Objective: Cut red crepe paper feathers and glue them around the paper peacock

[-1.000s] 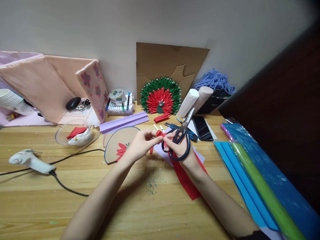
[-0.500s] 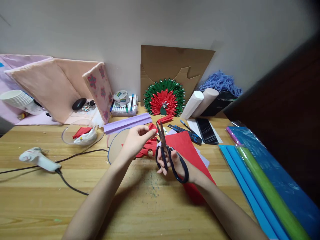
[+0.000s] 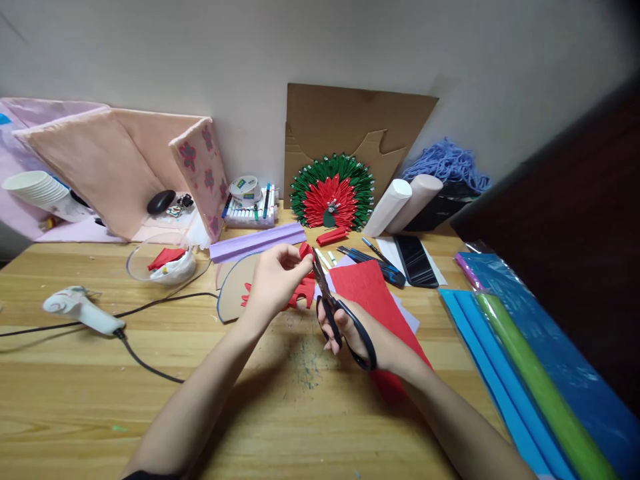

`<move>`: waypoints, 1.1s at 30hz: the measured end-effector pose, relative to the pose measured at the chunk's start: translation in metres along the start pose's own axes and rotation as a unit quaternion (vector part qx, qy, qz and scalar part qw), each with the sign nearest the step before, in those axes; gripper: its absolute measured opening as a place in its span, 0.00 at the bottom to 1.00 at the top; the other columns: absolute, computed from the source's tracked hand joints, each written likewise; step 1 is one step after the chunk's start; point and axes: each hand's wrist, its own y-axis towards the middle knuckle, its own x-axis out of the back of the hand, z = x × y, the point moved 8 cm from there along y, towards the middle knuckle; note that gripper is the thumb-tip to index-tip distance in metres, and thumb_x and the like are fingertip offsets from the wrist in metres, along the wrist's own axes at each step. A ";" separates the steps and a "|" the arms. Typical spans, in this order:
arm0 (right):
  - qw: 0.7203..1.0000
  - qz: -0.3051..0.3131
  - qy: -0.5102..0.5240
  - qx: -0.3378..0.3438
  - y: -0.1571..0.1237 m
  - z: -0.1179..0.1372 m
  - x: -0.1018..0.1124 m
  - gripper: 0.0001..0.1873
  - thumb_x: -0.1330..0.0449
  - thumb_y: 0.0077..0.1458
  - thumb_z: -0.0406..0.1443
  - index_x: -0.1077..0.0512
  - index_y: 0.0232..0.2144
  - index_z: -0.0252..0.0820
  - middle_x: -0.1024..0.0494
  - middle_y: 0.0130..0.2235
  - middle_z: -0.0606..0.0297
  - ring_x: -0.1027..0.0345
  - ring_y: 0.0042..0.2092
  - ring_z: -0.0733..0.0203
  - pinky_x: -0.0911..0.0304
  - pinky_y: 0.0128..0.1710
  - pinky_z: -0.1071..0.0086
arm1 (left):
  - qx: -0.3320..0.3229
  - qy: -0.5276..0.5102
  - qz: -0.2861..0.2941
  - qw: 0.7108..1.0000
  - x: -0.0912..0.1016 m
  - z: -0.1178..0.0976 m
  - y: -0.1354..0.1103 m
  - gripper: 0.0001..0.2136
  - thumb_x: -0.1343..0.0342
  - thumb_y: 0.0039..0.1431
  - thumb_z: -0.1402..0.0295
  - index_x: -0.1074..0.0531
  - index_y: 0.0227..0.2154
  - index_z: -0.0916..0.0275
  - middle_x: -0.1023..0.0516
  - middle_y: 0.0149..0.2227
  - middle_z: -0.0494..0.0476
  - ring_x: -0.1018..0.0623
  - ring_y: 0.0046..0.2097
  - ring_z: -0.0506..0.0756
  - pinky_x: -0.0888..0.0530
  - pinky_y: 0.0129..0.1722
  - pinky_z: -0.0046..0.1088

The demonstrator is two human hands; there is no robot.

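Note:
Between thumb and fingers, my left hand (image 3: 280,277) pinches a small piece of red crepe paper (image 3: 305,251). Black-handled scissors (image 3: 361,337) are in my right hand (image 3: 350,327), thumb and fingers through the loops. Their blades point up and away, nearly closed, with the tips at the red piece. Below my left hand lie red paper cutouts (image 3: 303,291) on a rounded cardboard piece (image 3: 231,293) with a blue edge, partly hidden by my wrist. A large red crepe paper sheet (image 3: 367,287) lies under my right hand and forearm.
A green and red paper peacock (image 3: 333,193) leans on cardboard (image 3: 357,120) at the back. A glue gun (image 3: 83,310) with its cord lies left, near a clear bowl (image 3: 135,260). A utility knife (image 3: 390,272), phone (image 3: 416,260) and wrapped paper rolls (image 3: 525,353) are right.
The scissor blades have come together from open to nearly closed at the red paper. My view has shifted slightly.

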 end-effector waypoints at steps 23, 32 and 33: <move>1.000 -0.019 0.021 -0.009 0.004 -0.008 -0.004 0.34 0.55 0.44 0.66 0.42 0.30 0.42 0.42 0.23 0.74 0.43 0.19 0.70 0.40 0.19 0.74 | 0.049 -0.009 0.038 0.998 -0.002 0.002 0.002 0.12 0.39 0.43 0.61 0.32 0.20 0.66 0.28 0.21 0.51 0.30 0.26 0.48 0.34 0.28 0.23; 0.999 -0.038 -0.006 -0.033 0.003 -0.014 0.000 0.31 0.53 0.46 0.64 0.43 0.29 0.43 0.42 0.22 0.74 0.46 0.18 0.71 0.46 0.16 0.76 | 0.043 -0.024 0.076 0.996 -0.001 0.008 0.010 0.13 0.40 0.43 0.60 0.32 0.18 0.65 0.29 0.20 0.50 0.31 0.24 0.47 0.35 0.28 0.24; 0.999 -0.041 -0.009 -0.033 0.003 -0.013 0.001 0.30 0.52 0.46 0.64 0.43 0.28 0.43 0.42 0.22 0.74 0.46 0.18 0.71 0.46 0.16 0.76 | 0.045 -0.025 0.079 0.996 -0.001 0.009 0.011 0.14 0.39 0.43 0.59 0.32 0.18 0.65 0.29 0.20 0.50 0.31 0.24 0.47 0.34 0.28 0.24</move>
